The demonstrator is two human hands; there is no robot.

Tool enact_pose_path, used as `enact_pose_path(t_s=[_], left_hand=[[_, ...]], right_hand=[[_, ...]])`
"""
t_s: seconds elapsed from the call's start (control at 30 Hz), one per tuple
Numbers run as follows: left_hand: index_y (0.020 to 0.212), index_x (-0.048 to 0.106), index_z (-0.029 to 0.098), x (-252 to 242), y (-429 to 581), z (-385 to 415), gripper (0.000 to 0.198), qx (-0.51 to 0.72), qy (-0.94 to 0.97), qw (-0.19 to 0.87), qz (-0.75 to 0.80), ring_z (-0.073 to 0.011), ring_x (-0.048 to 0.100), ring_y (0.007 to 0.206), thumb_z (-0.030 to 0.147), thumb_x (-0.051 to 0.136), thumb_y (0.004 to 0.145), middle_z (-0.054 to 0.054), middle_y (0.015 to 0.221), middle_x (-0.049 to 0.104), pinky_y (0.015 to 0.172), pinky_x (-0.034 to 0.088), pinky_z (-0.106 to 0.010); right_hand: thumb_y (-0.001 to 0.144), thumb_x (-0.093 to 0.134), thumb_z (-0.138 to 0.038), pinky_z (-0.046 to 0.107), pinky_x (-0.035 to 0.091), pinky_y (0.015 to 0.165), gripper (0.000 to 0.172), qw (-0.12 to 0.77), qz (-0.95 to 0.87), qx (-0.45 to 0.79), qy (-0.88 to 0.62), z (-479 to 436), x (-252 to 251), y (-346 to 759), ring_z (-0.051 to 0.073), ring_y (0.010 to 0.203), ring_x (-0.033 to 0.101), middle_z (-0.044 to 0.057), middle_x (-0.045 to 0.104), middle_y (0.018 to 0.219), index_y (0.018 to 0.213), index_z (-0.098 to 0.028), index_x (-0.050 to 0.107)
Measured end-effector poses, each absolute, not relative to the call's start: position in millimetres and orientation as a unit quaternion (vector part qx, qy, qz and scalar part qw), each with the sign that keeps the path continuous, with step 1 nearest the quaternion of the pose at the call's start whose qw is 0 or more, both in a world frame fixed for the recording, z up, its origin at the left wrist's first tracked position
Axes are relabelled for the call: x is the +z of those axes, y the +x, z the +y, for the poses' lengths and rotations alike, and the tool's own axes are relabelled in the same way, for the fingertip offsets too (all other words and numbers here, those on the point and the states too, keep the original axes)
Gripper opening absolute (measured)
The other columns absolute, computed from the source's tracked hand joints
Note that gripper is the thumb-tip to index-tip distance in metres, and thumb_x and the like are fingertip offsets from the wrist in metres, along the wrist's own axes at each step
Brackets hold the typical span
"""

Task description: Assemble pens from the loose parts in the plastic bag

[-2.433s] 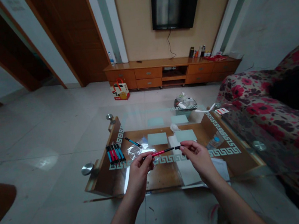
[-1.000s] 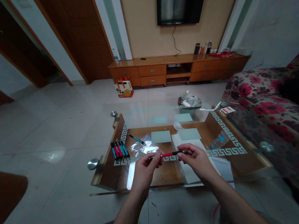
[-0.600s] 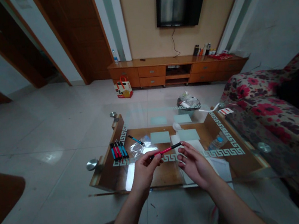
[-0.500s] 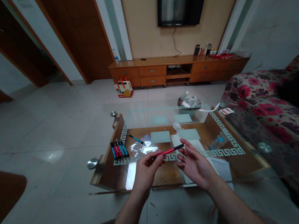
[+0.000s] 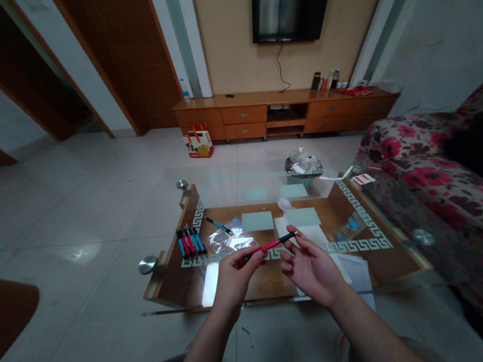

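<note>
Left hand point(image 5: 234, 275), red pen point(image 5: 274, 244); clear wrapper point(image 5: 224, 242) beyond

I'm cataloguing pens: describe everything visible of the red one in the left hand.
The pen is slim, with a red barrel, apparently plastic, and a black right section. It is held over the table, nearly level, right end higher. The left hand pinches its left part, partly hiding it; the right hand is at the black end, contact unclear.
</note>
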State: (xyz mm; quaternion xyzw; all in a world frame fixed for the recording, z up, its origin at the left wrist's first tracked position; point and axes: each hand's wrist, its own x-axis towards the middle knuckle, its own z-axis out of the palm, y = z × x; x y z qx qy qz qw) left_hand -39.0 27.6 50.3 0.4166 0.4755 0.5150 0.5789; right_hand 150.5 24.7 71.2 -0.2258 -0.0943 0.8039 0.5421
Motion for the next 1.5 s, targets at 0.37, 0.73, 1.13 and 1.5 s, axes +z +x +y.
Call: enact_pose_path(t_s=[0.37, 0.73, 1.13, 1.5], left_hand=[[0.101, 0.077, 0.015, 50.6, -37.9, 27.5, 0.036, 0.512, 0.407, 0.582, 0.483, -0.0195, 0.072, 0.083, 0.036, 0.082, 0.072, -0.010, 0.096, 0.077, 0.081, 0.057, -0.030], [0.102, 0.078, 0.015, 53.7, -38.9, 26.6, 0.036, 0.511, 0.410, 0.581, 0.484, -0.0199, 0.071, 0.082, 0.036, 0.082, 0.072, -0.011, 0.098, 0.077, 0.081, 0.057, -0.031], [0.105, 0.077, 0.015, 52.1, -42.2, 27.2, 0.037, 0.503, 0.426, 0.580, 0.478, -0.0215, 0.072, 0.085, 0.037, 0.079, 0.075, -0.012, 0.104, 0.076, 0.083, 0.058, -0.033], [0.105, 0.077, 0.015, 50.6, -41.8, 26.7, 0.039, 0.506, 0.426, 0.575, 0.482, -0.0225, 0.072, 0.085, 0.038, 0.080, 0.074, -0.011, 0.100, 0.077, 0.082, 0.058, -0.034]], right_hand=[[0.093, 0.060, -0.033, 0.026, 0.043, 0.061, 0.032, 0.527, -0.104, 0.810, -0.235, 22.4, 68.3, 145.7, 0.016, 0.078, 0.060, 0.000, 0.064, 0.095, 0.124, -0.038, 0.055], [0.092, 0.061, -0.037, 0.028, 0.042, 0.062, 0.026, 0.508, -0.101, 0.820, -0.245, 20.7, 69.0, 140.9, 0.018, 0.079, 0.060, 0.001, 0.066, 0.096, 0.117, -0.039, 0.057], [0.092, 0.060, -0.041, 0.030, 0.044, 0.066, 0.026, 0.490, -0.102, 0.837, -0.223, 18.6, 66.1, 140.0, 0.020, 0.086, 0.061, 0.003, 0.067, 0.102, 0.118, -0.036, 0.056], [0.093, 0.059, -0.042, 0.030, 0.044, 0.066, 0.023, 0.480, -0.102, 0.842, -0.224, 19.0, 65.5, 139.9, 0.021, 0.086, 0.061, 0.003, 0.067, 0.102, 0.115, -0.036, 0.057]])
